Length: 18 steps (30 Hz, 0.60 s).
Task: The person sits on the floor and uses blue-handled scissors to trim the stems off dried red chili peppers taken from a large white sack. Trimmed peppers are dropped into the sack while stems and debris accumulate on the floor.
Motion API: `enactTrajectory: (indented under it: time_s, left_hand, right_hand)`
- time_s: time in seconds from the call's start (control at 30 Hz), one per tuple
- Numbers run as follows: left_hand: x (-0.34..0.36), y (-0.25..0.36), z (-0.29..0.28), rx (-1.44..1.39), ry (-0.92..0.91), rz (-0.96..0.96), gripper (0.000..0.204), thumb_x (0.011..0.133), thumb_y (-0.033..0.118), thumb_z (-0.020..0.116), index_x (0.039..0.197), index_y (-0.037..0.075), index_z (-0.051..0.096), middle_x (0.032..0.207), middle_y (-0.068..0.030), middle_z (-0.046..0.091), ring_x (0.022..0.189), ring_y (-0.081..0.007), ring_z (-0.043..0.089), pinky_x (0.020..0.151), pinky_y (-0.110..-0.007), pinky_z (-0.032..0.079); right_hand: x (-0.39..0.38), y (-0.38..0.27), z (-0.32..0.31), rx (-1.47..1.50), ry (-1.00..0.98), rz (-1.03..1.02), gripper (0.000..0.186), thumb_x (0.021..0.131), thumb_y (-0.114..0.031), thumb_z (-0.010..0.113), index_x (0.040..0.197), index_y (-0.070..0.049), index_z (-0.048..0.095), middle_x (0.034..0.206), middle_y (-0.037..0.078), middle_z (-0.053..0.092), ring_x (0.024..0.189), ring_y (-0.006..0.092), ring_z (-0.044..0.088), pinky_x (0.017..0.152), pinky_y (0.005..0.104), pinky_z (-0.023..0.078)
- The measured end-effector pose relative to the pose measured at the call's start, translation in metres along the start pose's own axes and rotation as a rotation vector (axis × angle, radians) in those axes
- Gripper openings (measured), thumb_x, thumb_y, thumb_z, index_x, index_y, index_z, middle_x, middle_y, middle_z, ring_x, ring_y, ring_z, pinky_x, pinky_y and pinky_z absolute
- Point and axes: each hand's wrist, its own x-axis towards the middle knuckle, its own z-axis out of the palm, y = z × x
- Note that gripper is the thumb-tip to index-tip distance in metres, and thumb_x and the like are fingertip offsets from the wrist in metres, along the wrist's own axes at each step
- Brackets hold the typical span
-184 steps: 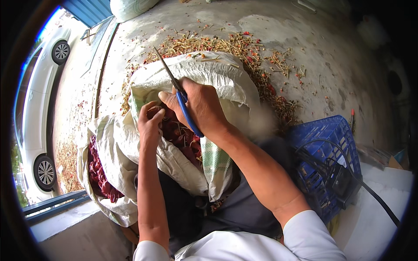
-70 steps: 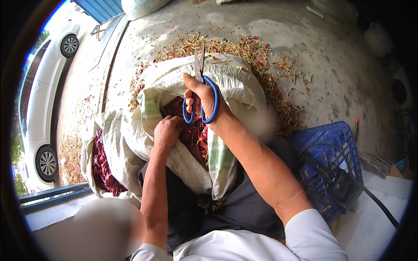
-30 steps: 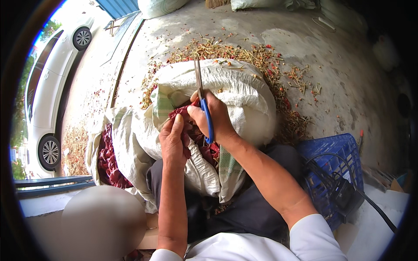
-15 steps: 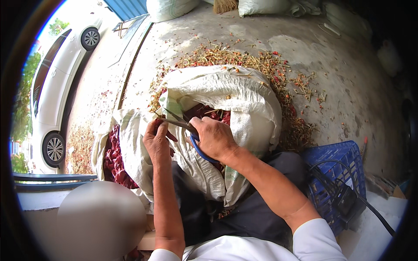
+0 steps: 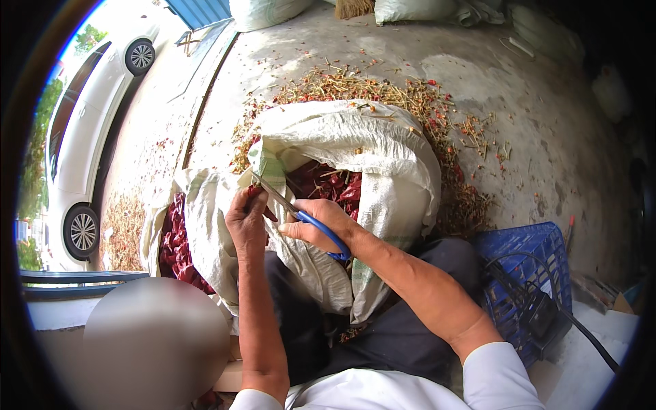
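My right hand [image 5: 320, 220] grips a pair of blue-handled scissors [image 5: 277, 196], its blades together and pointing up and left. Just beside the blade tips, my left hand [image 5: 244, 217] is closed on dried red chili peppers [image 5: 270, 214]; a dark red end sticks out between the fingers, and the rest is hidden. Both hands are above a white woven sack [image 5: 403, 191] with its mouth folded back. Inside its opening lie more dried red chilies [image 5: 324, 183]. A second white sack [image 5: 210, 236], to the left, holds dark red chilies [image 5: 181, 246] too.
Cut stems and chili bits [image 5: 437, 109] litter the concrete floor around the sack. A blue plastic crate [image 5: 523, 249] with a black cable [image 5: 588, 335] stands to my right. Full white sacks [image 5: 417, 10] and a broom [image 5: 354, 8] are at the back; a white car [image 5: 96, 137] stands outside, left.
The scissor blades have gone from apart to together. My right hand has turned and lowered slightly, and the handle loops have swung right. My left hand has hardly moved.
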Motion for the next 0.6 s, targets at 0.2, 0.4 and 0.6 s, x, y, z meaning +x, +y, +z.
enactTrajectory:
  time_s: [0.2, 0.4, 0.6]
  left_hand:
    - [0.011, 0.009, 0.002, -0.135, -0.085, 0.045, 0.013, 0.091, -0.003, 0.064, 0.104, -0.002, 0.067, 0.082, 0.0002, 0.062, 0.062, -0.006, 0.053, 0.054, -0.021, 0.046]
    - [0.016, 0.013, 0.006, -0.121, -0.09, 0.08, 0.014, 0.091, 0.0, 0.066, 0.104, 0.003, 0.07, 0.074, 0.0059, 0.06, 0.058, -0.0001, 0.047, 0.048, -0.018, 0.032]
    - [-0.004, -0.024, -0.013, -0.085, -0.101, -0.051, 0.009, 0.092, 0.004, 0.066, 0.1, 0.001, 0.07, 0.073, 0.0053, 0.058, 0.057, -0.0032, 0.048, 0.051, -0.018, 0.035]
  right_hand:
    - [-0.01, -0.036, -0.004, 0.696, -0.141, 0.373, 0.021, 0.094, -0.023, 0.066, 0.087, -0.006, 0.057, 0.06, -0.005, 0.044, 0.044, 0.0022, 0.038, 0.038, 0.0213, 0.029]
    - [-0.005, -0.039, 0.002, 0.779, -0.136, 0.294, 0.021, 0.097, -0.025, 0.063, 0.091, -0.007, 0.055, 0.059, -0.006, 0.042, 0.044, 0.001, 0.037, 0.038, 0.0201, 0.03]
    - [0.019, -0.055, -0.045, 0.994, -0.033, -0.124, 0.017, 0.102, -0.02, 0.051, 0.091, -0.008, 0.057, 0.058, -0.004, 0.041, 0.041, 0.0041, 0.031, 0.039, 0.0221, 0.026]
